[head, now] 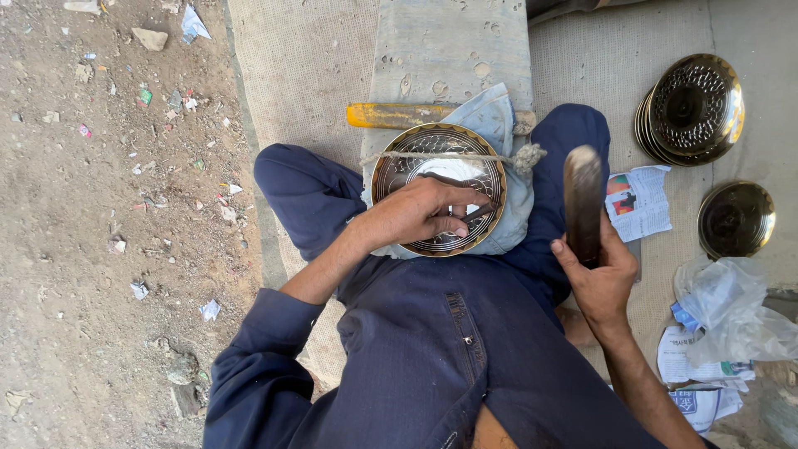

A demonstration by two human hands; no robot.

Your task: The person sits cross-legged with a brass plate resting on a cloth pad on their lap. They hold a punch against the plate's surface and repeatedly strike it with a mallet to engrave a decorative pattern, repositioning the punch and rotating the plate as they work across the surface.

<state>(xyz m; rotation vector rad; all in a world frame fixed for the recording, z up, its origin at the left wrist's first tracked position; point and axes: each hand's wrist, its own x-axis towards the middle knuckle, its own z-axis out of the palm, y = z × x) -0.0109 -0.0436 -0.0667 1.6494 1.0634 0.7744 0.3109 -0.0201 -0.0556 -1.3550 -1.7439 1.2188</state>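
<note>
Two hands grip tools: left hand (420, 212) pinches chisel (475, 214) on brass plate (399, 162), right hand (600, 274) clutches mallet (582, 199).

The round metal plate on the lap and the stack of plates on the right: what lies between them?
In the head view, between the plate and the stack lie a blue-trousered knee and bare woven mat.

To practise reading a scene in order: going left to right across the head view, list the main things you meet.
Littered dirt ground → left hand on the engraved brass plate → right hand gripping a dark mallet → printed paper → stack of brass plates → single brass dish.
</note>
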